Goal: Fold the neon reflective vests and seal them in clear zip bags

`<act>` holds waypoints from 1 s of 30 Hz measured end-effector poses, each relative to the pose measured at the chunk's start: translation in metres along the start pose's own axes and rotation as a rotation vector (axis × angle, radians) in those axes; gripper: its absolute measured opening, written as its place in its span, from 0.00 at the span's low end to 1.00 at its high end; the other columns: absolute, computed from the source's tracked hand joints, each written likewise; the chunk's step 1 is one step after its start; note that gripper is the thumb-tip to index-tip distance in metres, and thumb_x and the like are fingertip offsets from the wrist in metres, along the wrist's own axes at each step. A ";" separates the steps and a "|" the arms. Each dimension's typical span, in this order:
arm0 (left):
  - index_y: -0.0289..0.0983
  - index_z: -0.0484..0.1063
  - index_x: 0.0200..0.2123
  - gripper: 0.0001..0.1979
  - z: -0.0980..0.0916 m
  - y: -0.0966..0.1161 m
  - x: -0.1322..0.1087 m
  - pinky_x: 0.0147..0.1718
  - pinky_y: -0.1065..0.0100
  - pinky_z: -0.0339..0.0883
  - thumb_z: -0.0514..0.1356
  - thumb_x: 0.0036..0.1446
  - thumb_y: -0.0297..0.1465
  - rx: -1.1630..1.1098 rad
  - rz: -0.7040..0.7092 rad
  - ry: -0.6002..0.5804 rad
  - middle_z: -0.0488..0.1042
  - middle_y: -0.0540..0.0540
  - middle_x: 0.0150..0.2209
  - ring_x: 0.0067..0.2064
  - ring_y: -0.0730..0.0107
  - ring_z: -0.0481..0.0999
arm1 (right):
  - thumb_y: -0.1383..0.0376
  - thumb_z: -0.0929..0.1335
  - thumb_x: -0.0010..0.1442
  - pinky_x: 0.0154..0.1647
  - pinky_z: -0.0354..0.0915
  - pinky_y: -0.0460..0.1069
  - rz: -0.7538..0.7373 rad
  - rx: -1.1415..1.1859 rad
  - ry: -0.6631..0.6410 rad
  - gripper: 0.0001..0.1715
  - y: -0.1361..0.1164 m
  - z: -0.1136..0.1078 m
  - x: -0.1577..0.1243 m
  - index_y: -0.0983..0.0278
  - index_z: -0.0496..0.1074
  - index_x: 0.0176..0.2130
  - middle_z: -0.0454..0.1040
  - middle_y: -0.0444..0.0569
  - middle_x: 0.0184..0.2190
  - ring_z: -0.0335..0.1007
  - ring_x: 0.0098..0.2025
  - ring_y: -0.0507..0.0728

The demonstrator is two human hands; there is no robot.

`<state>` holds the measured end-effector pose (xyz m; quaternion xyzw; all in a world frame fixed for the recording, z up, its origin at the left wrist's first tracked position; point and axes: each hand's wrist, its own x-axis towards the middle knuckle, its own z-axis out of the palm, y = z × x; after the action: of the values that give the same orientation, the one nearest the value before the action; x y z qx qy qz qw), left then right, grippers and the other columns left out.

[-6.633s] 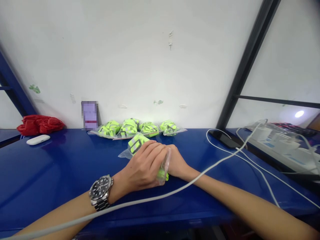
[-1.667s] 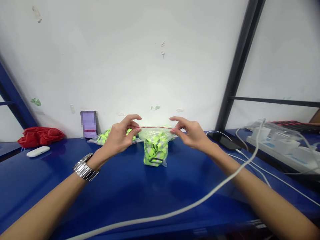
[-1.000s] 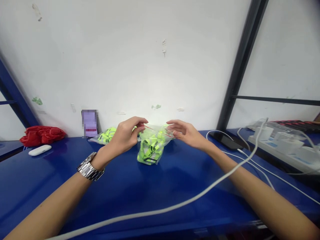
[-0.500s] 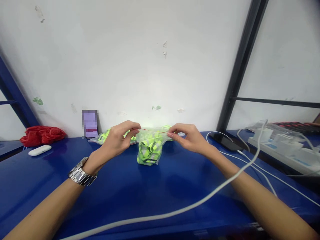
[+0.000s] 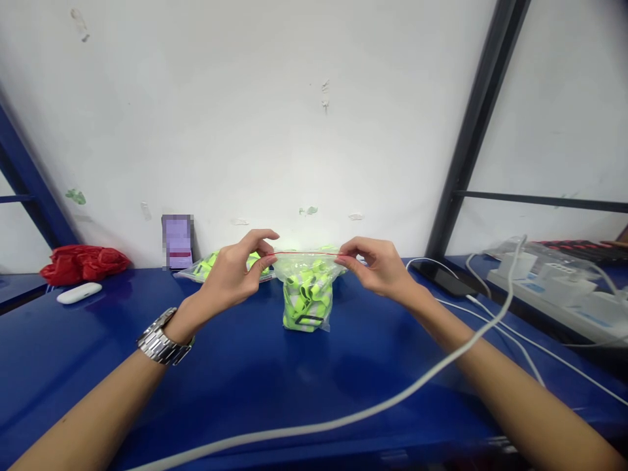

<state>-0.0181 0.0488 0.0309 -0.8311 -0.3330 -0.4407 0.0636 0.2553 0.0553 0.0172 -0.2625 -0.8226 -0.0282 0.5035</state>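
A clear plastic bag (image 5: 308, 297) with a red strip along its top edge stands upright at the middle of the blue table (image 5: 275, 379). Folded neon-yellow and grey straps with a black buckle fill it. The bag's top left corner is pinched by my left hand (image 5: 240, 265), which wears a metal watch (image 5: 164, 337). At the top right corner, my right hand (image 5: 370, 261) grips between thumb and fingers. The top edge is stretched straight between both hands. Another bag of yellow straps (image 5: 201, 268) lies behind my left hand.
A phone (image 5: 179, 242) leans on the wall. Left of it are a red plastic bundle (image 5: 83, 263) and a white case (image 5: 79, 293). A white cable (image 5: 343, 418) crosses the front; a dark phone (image 5: 446, 278) and power strip (image 5: 544, 297) sit right.
The bag has shifted slightly right and turned, showing its buckle more clearly. Its top edge is straighter and wider, and my right hand has moved a little to the right.
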 end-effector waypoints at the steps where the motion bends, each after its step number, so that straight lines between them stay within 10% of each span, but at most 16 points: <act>1: 0.39 0.64 0.49 0.15 0.000 0.000 0.000 0.29 0.72 0.65 0.57 0.59 0.28 -0.009 -0.004 0.005 0.75 0.49 0.32 0.32 0.72 0.74 | 0.66 0.68 0.59 0.27 0.61 0.46 -0.003 -0.002 0.004 0.06 0.000 0.000 0.000 0.65 0.69 0.30 0.72 0.45 0.25 0.65 0.26 0.50; 5: 0.39 0.61 0.50 0.16 0.002 -0.002 -0.001 0.28 0.72 0.65 0.58 0.58 0.28 -0.039 -0.022 0.015 0.75 0.49 0.31 0.32 0.72 0.75 | 0.66 0.67 0.59 0.27 0.60 0.47 0.023 0.034 0.009 0.02 0.001 0.001 -0.002 0.63 0.68 0.34 0.70 0.44 0.24 0.64 0.26 0.51; 10: 0.40 0.59 0.48 0.16 0.004 -0.002 -0.001 0.26 0.72 0.64 0.58 0.58 0.28 -0.040 -0.014 0.029 0.75 0.50 0.31 0.31 0.72 0.76 | 0.68 0.68 0.58 0.24 0.58 0.46 0.124 0.128 -0.021 0.23 0.001 -0.002 -0.005 0.60 0.59 0.51 0.66 0.39 0.22 0.62 0.23 0.50; 30: 0.39 0.60 0.49 0.16 0.002 0.005 -0.001 0.27 0.71 0.66 0.58 0.57 0.27 -0.046 -0.041 0.023 0.75 0.49 0.31 0.31 0.71 0.75 | 0.69 0.64 0.61 0.25 0.56 0.45 0.078 0.067 -0.124 0.14 -0.003 -0.001 -0.004 0.62 0.62 0.48 0.61 0.39 0.23 0.56 0.23 0.49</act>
<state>-0.0143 0.0456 0.0295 -0.8203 -0.3391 -0.4588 0.0393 0.2565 0.0511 0.0153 -0.2784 -0.8420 0.0353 0.4607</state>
